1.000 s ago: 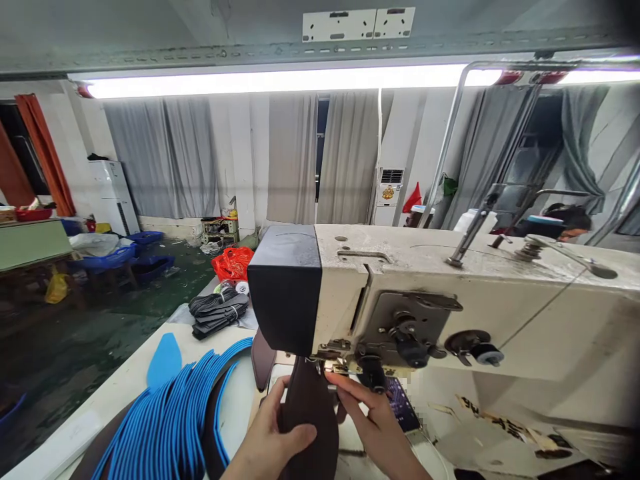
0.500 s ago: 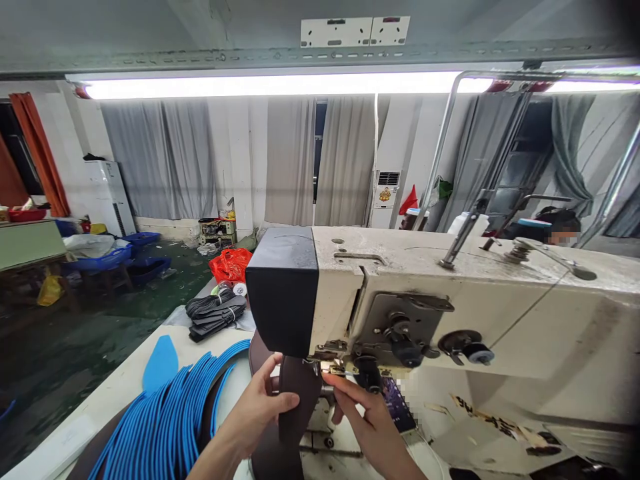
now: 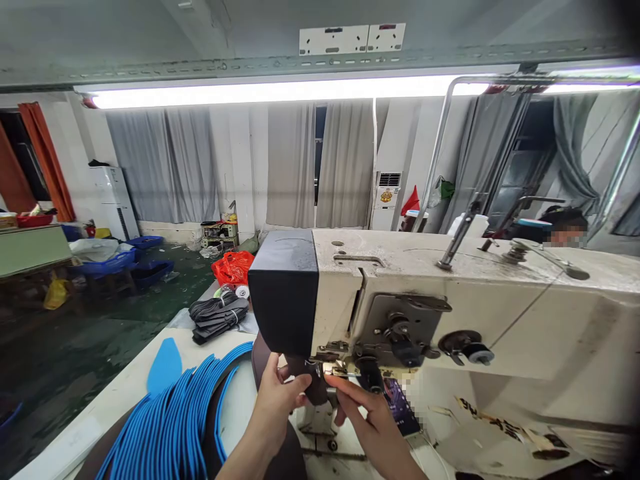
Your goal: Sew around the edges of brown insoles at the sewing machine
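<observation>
A pale sewing machine [image 3: 470, 320] with a dark front cover stands before me. Under its head, a dark brown flat piece [image 3: 317, 392] of sheet material is at the needle and presser foot. My left hand [image 3: 275, 407] grips this piece from the left, thumb on its near face. My right hand [image 3: 367, 417] is on the other side, index fingertip against the edge beside the presser foot and the other fingers curled. Whatever lies between its fingers is hidden. More of the brown material hangs below my left wrist.
On the table to the left lie a row of blue-edged strips [image 3: 160, 427] and a blue flat piece [image 3: 165, 365]. Bundled black pieces [image 3: 219, 317] and a red plastic bag [image 3: 233, 268] are farther back. Another person's head shows at far right, behind the machine.
The brown piece has turned and shifted under the needle, so less of it shows between my hands. My left hand has moved slightly right, closer to the needle. The right hand has barely moved.
</observation>
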`<move>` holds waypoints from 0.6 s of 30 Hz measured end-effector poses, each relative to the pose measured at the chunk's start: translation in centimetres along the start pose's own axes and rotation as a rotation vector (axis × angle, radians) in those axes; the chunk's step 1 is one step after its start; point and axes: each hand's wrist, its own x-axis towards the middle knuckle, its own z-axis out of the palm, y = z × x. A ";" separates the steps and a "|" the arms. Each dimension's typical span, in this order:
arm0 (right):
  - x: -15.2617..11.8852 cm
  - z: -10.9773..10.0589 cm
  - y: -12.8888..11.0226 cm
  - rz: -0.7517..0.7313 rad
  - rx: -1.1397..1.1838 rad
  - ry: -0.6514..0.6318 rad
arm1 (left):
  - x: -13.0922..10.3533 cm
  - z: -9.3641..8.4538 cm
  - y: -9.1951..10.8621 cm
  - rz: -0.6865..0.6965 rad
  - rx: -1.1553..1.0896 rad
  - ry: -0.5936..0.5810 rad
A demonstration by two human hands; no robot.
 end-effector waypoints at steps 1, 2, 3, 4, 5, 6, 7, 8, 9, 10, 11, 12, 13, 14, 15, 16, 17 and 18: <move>0.0 0.0 0.1 -0.002 0.003 -0.002 | 0.3 0.0 0.0 0.013 0.002 0.006; 0.0 0.1 0.2 -0.003 0.007 -0.002 | 0.7 0.1 0.1 0.021 0.002 0.005; 0.0 0.1 0.3 -0.005 0.011 0.002 | 1.0 0.1 0.1 0.031 0.004 0.004; 0.0 0.1 0.3 -0.007 0.014 0.007 | 1.4 0.2 0.2 0.040 0.008 0.000; 0.0 0.1 0.2 -0.008 0.014 0.013 | 1.7 0.3 0.2 0.050 0.013 -0.006; 0.0 0.1 0.2 -0.005 0.011 0.017 | 2.0 0.4 0.3 0.060 0.019 -0.013; -0.1 0.1 0.1 -0.004 0.007 0.020 | 2.2 0.5 0.3 0.068 0.025 -0.017; -0.1 0.1 -0.1 -0.002 0.003 0.018 | 2.5 0.7 0.3 0.075 0.032 -0.018; -0.1 0.1 -0.2 0.000 0.001 0.015 | 2.7 0.8 0.3 0.083 0.036 -0.011; -0.2 0.1 -0.3 0.003 0.003 0.012 | 2.9 0.8 0.3 0.086 0.039 -0.013; -0.2 0.1 -0.4 0.005 0.007 0.012 | 3.1 0.8 0.3 0.090 0.043 -0.018; -0.2 0.1 -0.5 0.007 0.015 0.015 | 3.2 0.8 0.2 0.092 0.047 -0.025; -0.2 0.1 -0.5 0.010 0.029 0.014 | 3.3 0.8 0.2 0.093 0.052 -0.033; -0.2 0.1 -0.5 0.014 0.045 0.009 | 3.4 0.7 0.2 0.093 0.059 -0.041; -0.2 0.1 -0.5 0.016 0.064 0.004 | 3.4 0.5 0.2 0.092 0.067 -0.049; -0.2 0.1 -0.5 0.014 0.081 -0.003 | 3.4 0.4 0.2 0.090 0.076 -0.055; -0.2 0.2 -0.5 0.010 0.094 -0.008 | 3.4 0.2 0.2 0.089 0.086 -0.058; -0.2 0.2 -0.5 0.004 0.100 -0.007 | 3.3 0.1 0.1 0.089 0.095 -0.056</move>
